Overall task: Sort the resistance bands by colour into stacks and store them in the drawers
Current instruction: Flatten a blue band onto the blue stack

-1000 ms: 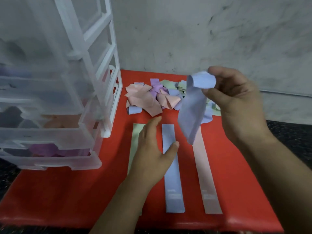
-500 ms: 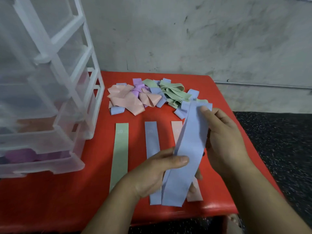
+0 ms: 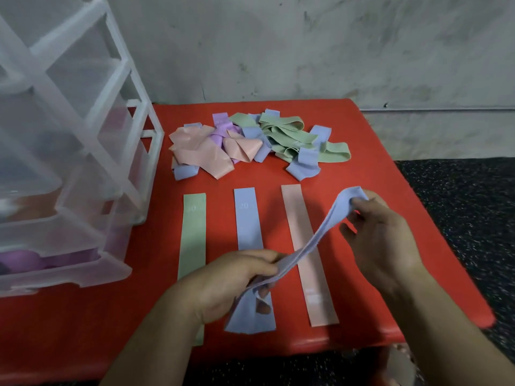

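**Blue band being straightened for its stack**

Sorting is under way. Both hands hold one blue band (image 3: pixel 315 239). The left hand (image 3: pixel 231 282) has its fingers curled round the near end, and the right hand (image 3: pixel 384 238) pinches the far end, raised toward 2 o'clock. The band hangs twisted above the flat blue strip (image 3: pixel 246 218) at the worktop's (image 3: pixel 362 140) 6 o'clock, between a green strip (image 3: pixel 193 232) and a pink strip (image 3: pixel 298 224). The next move, I judge, is to untwist it and lay it squarely on that blue strip. The unsorted pile (image 3: pixel 250 143) lies at 12 o'clock, the drawers (image 3: pixel 69 162) at 9.

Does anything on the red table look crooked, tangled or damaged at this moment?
Nothing looks damaged. The held blue band, gripped by the left hand and the right hand, is twisted and crosses above the flat pink band. Behind, the unsorted pile is a tangle of mixed colours.
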